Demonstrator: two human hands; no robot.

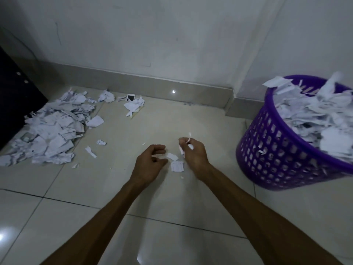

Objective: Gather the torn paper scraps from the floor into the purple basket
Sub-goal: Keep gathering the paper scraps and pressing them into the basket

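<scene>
Reaching down over a pale tiled floor [191,119], both bare forearms stretching out from the near edge. Pinching a few small white paper scraps [184,145] in the curled fingers of the right hand [193,152]. Hovering alongside with the left hand [150,159], fingers loosely curled and holding nothing, thumb close to two loose scraps [176,163] lying between the hands. Likely best picking these up next, pressing fingertips flat to lift thin edges, then carrying right to the purple basket [277,150], already heaped above its rim, and dropping low to avoid spilling. Leaving open floor between hands and basket. Waiting far left, a large scrap pile [49,131] lying against a dark cabinet [17,100], with smaller clusters near the skirting.
</scene>
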